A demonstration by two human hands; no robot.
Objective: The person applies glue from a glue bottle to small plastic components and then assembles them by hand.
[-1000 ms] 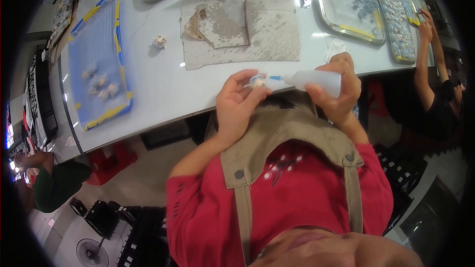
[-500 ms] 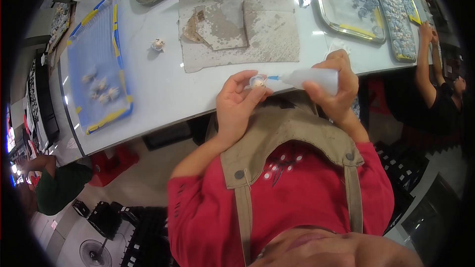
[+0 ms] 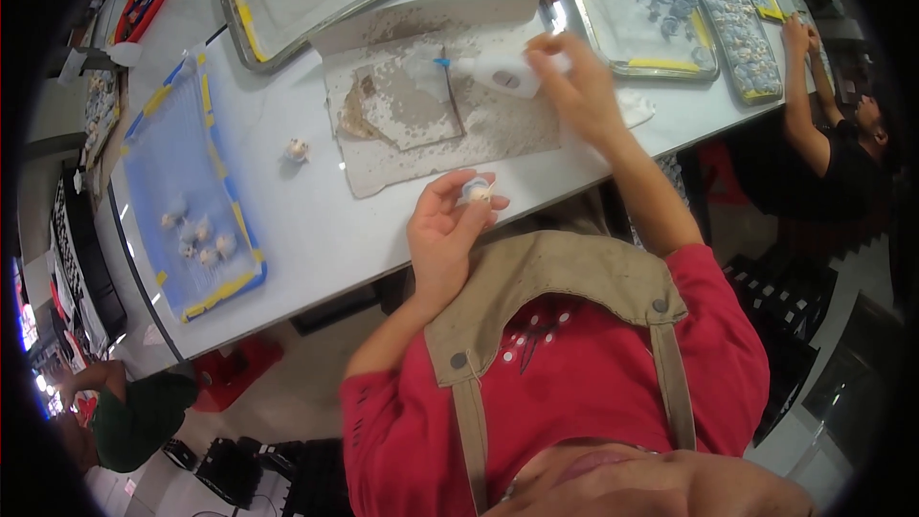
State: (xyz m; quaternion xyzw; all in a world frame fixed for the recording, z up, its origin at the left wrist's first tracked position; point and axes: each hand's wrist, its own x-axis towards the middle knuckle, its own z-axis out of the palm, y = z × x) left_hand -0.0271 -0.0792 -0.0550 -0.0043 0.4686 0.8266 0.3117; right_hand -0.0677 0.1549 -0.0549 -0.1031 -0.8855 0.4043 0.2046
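Observation:
Between the fingertips of my left hand (image 3: 448,222) is a small pale figurine (image 3: 476,191) with a blue-grey top, held just beyond the table's near edge. My right hand (image 3: 580,91) reaches out over the cardboard and grips the base end of a white squeeze bottle (image 3: 505,75). The bottle is tilted nearly flat, its blue nozzle pointing left, and motion blurs it a little. Below it lies the stained cardboard sheet (image 3: 383,165) with a raised back flap. Left of the cardboard, another small figurine (image 3: 296,150) sits alone on the white table (image 3: 306,230).
A blue tray (image 3: 153,168) with yellow tape stands at left, several figurines in its near end. Metal-rimmed trays (image 3: 251,56) lie at the back; the right one (image 3: 661,69) holds many blue-grey pieces. A white tissue (image 3: 635,108) lies at right. Other people sit at both sides.
My right hand has carried the squeeze bottle away from the figurine, forward and left over the cardboard. My left hand still holds the figurine, slightly lower. The whole view has shifted.

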